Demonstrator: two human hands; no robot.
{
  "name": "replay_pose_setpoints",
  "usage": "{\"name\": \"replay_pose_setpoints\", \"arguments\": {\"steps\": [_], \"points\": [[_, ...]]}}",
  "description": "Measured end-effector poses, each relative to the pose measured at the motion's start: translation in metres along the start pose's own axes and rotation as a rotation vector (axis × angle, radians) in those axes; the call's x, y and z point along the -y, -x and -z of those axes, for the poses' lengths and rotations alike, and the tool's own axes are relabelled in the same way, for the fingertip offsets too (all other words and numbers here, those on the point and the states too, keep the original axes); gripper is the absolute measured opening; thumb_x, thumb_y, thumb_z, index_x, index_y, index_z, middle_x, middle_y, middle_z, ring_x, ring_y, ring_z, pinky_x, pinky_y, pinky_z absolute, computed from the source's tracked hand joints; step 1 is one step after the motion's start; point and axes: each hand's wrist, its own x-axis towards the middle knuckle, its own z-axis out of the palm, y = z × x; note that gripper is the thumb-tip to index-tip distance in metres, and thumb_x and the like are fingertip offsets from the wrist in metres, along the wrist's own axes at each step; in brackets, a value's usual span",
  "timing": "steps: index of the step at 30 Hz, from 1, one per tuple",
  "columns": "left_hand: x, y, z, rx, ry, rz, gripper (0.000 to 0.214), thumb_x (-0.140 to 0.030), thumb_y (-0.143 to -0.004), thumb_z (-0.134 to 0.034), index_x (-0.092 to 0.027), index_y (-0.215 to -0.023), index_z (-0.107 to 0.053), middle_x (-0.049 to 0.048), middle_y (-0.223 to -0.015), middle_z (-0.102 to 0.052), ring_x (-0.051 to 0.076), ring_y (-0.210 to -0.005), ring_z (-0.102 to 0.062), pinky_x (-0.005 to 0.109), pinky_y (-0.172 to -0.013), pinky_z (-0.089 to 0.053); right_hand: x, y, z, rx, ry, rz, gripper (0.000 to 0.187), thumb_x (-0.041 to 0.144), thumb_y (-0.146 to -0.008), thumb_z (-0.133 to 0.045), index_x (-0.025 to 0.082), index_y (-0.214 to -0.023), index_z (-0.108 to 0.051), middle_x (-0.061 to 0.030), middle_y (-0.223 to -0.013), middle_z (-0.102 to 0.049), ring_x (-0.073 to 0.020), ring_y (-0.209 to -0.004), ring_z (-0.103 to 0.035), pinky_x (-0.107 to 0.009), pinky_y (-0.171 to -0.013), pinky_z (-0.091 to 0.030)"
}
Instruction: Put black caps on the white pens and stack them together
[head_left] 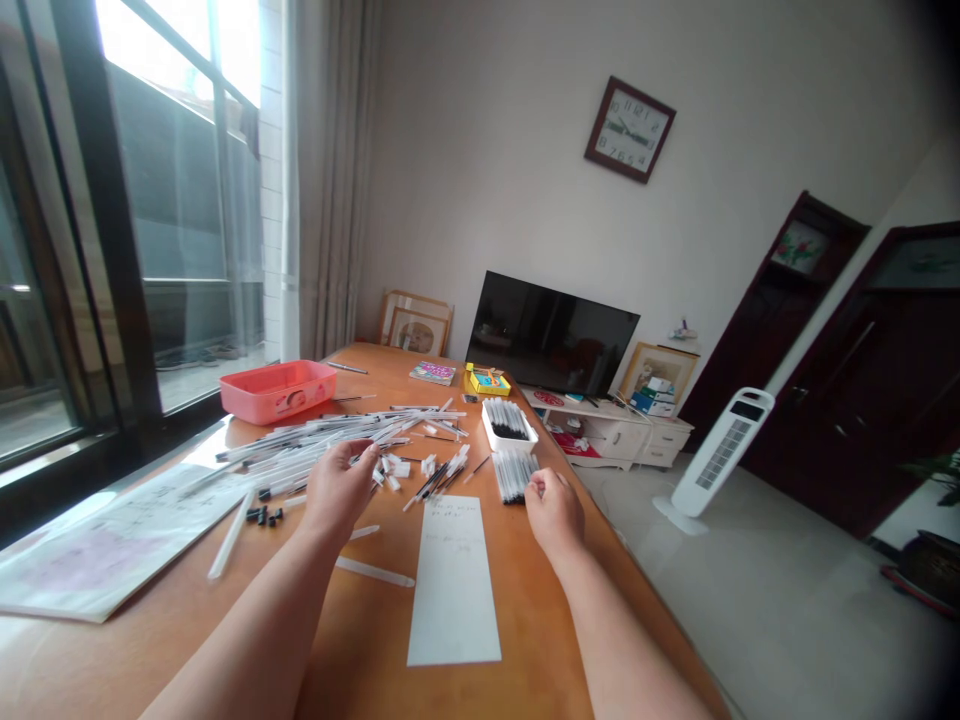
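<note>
My left hand (337, 487) is over the table beside small white plastic pieces (391, 470), thumb and fingertips pinched together; whatever is between them is too small to make out. A spread heap of clear pen barrels (322, 440) lies just beyond it. My right hand (553, 508) is closed, its curled fingertips at the near right end of a neat row of black-tipped pens (513, 476). Whether it grips one is hidden. Behind that row stands a white box (532, 437) filled with similar pens. Thin dark refills (442, 478) lie between the hands.
A pink basket (279, 390) stands at the left back. Black caps (262, 515) and loose clear tubes (375, 572) lie nearer. A white paper strip (454, 600) lies between my forearms; a large printed sheet (97, 560) is left. A yellow box (487, 380) sits far back.
</note>
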Motion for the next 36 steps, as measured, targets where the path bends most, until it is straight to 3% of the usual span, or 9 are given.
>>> {"name": "replay_pose_setpoints", "arguments": {"steps": [7,12,16,23,30,36], "points": [[-0.008,-0.002,0.007,-0.021,0.212,0.157,0.041,-0.047,-0.072,-0.069,-0.016,-0.099,-0.074,0.0093,-0.094,-0.076,0.027,-0.093,-0.068,0.038,-0.087,-0.05,0.037,-0.004,0.022,0.008,-0.085,0.151,0.016,0.023,-0.087,-0.051,0.022,-0.087,-0.067,-0.0045,-0.088,-0.067,-0.0194,-0.084,-0.059,-0.027,-0.068,-0.037],[-0.011,-0.002,0.012,-0.06,0.324,0.253,0.039,-0.044,-0.069,-0.071,-0.016,-0.096,-0.073,0.007,-0.09,-0.075,0.025,-0.089,-0.067,0.037,-0.085,-0.05,0.071,-0.002,0.028,0.098,-0.136,0.285,0.016,0.022,-0.086,-0.051,0.022,-0.083,-0.067,-0.0037,-0.085,-0.068,-0.0186,-0.081,-0.06,-0.026,-0.068,-0.038],[-0.011,-0.004,0.013,-0.089,0.38,0.322,0.04,-0.043,-0.066,-0.072,-0.017,-0.096,-0.072,0.0059,-0.088,-0.073,0.022,-0.085,-0.064,0.037,-0.083,-0.049,0.088,-0.001,0.015,0.239,-0.175,0.338,0.015,0.02,-0.084,-0.053,0.023,-0.078,-0.067,-0.0017,-0.079,-0.069,-0.0176,-0.075,-0.06,-0.025,-0.064,-0.037],[-0.011,-0.006,0.013,-0.082,0.424,0.35,0.039,-0.04,-0.065,-0.074,-0.017,-0.095,-0.072,0.0064,-0.091,-0.072,0.022,-0.086,-0.062,0.036,-0.081,-0.048,0.099,-0.004,-0.029,0.418,-0.07,0.303,0.015,0.019,-0.082,-0.056,0.024,-0.078,-0.069,-0.0017,-0.08,-0.07,-0.0172,-0.074,-0.062,-0.025,-0.063,-0.037],[-0.009,-0.008,0.012,-0.085,0.422,0.374,0.037,-0.039,-0.066,-0.072,-0.018,-0.097,-0.071,0.0057,-0.093,-0.072,0.021,-0.083,-0.063,0.036,-0.079,-0.049,0.121,-0.001,-0.049,0.49,0.123,0.548,0.034,0.016,-0.084,-0.055,0.03,-0.108,-0.073,-0.0059,-0.105,-0.069,-0.0229,-0.102,-0.06,-0.03,-0.08,-0.04],[-0.007,-0.009,0.012,-0.085,0.432,0.384,0.038,-0.041,-0.066,-0.073,-0.018,-0.097,-0.071,0.0057,-0.092,-0.072,0.02,-0.083,-0.061,0.034,-0.078,-0.046,0.134,-0.002,-0.053,0.521,0.258,0.672,0.028,0.012,-0.086,-0.051,0.024,-0.1,-0.073,-0.0106,-0.108,-0.066,-0.0252,-0.103,-0.056,-0.033,-0.081,-0.04]]}}
